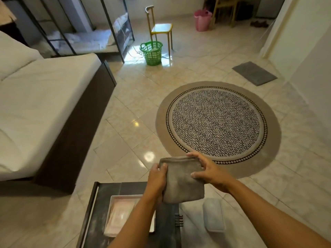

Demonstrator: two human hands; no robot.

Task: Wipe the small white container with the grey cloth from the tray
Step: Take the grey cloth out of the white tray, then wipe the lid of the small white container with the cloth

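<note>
Floor (125,97) of pale glossy tile carries a round patterned rug (217,122); a bed (44,97) stands at the left. Nearer, a dark counter (100,203) bears a white tray (112,199), partly hidden by the forearms. Both hands, left (156,178) and right (208,170), are clamped on the folded grey cloth (182,181) above the counter. A pale container (213,214) sits just right, partly hidden.

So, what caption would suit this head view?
Both hands, left and right, hold a folded grey cloth above the tray.
</note>
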